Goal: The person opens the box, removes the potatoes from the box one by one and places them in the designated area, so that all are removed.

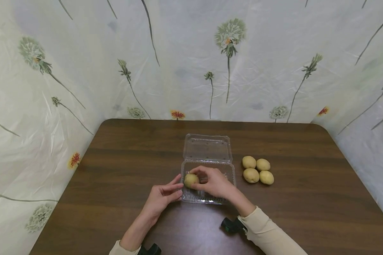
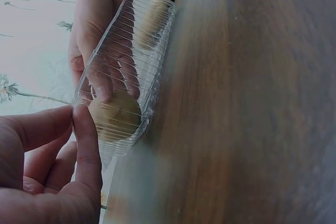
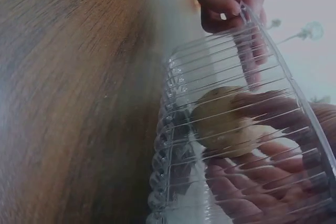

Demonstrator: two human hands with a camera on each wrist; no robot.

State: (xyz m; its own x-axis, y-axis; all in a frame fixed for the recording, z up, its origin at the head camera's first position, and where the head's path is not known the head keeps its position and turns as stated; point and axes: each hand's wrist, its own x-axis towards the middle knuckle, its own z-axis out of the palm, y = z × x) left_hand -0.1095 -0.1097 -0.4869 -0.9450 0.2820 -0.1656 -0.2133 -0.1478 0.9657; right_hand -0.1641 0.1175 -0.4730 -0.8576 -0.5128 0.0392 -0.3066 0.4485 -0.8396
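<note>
A clear plastic clamshell container (image 1: 196, 197) sits on the table with its lid (image 1: 207, 148) folded back away from me. Inside its left end is a yellowish potato (image 1: 190, 180). My right hand (image 1: 215, 182) reaches in from the right and grips this potato between thumb and fingers. At the container's left rim, my left hand (image 1: 159, 199) pinches the edge between thumb and index finger; the left wrist view shows this pinch close up. Through the ribbed wall, the right wrist view shows the potato (image 3: 220, 121) low in the container with the right fingers around it.
Several more potatoes (image 1: 251, 175) lie grouped to the right of the container on the brown wooden table (image 1: 131, 148). Behind and at the sides hangs a pale sheet (image 1: 178, 71) printed with dandelions. Dark wrist devices (image 1: 231, 225) sit at both sleeves.
</note>
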